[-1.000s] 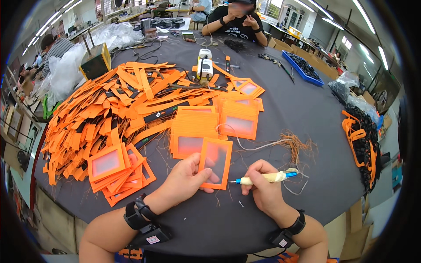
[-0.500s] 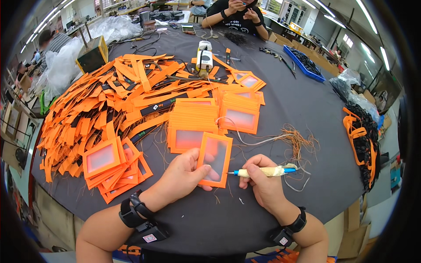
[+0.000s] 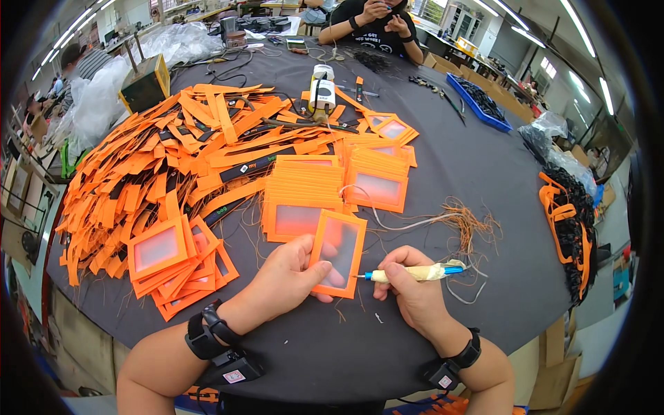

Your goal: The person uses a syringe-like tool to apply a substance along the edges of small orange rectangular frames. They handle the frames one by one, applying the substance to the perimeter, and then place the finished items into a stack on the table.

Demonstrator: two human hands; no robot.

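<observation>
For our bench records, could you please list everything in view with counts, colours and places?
Framed piece: one, orange, front centre
Slim tool: one, blue, pale wrap, front right
Stacked frames: many, orange, left and centre
Straps: many, orange and black, left
Thread tangle: one, orange, right
Device: one, white, far centre
Tray: one, blue, far right
Box: one, dark and yellow, far left
Plastic: uncounted, clear, far left
Table: one, dark grey, beneath
People: several, mixed clothing, background
Wristbands: two, black, both wrists
Left hand: one, gripping framed piece
Right hand: one, holding slim tool
</observation>
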